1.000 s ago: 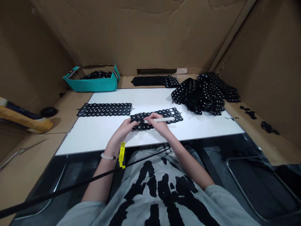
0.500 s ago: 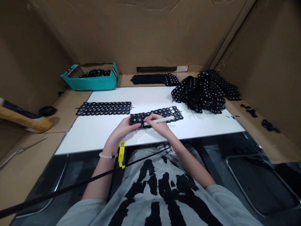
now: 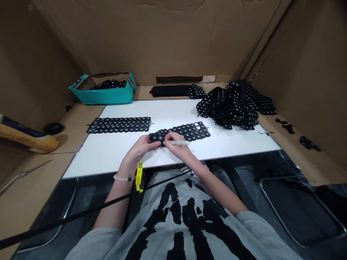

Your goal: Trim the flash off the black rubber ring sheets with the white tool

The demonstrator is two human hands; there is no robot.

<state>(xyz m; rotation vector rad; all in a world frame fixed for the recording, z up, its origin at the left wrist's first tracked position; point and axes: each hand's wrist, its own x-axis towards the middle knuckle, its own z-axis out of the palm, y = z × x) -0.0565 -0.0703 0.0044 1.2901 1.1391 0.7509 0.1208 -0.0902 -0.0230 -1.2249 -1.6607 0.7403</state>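
My left hand (image 3: 143, 145) is closed on the left end of a black strip (image 3: 192, 132) patterned with rings, its thumb on the near side. The strip's right part lies on the white board (image 3: 108, 159). A white pen-like tool (image 3: 180, 143) is pinched in my right hand (image 3: 175, 141), its front end against the strip beside my left thumb; the tip is hidden by fingers and strip. To the left, a second ringed black strip (image 3: 119, 125) lies flat on the board.
A teal box (image 3: 105, 96) of black pieces stands back left. Black dotted material (image 3: 230, 104) is heaped back right, and another strip (image 3: 173, 91) lies behind the board. Small black pieces (image 3: 309, 143) sit at right, scissors (image 3: 24, 172) and a yellow tube (image 3: 32, 137) at left. Cardboard walls surround the board.
My right hand has moved slightly left, and the white tool has swung from tilting up at its right end to nearly level. My left hand keeps hold of the strip's end.
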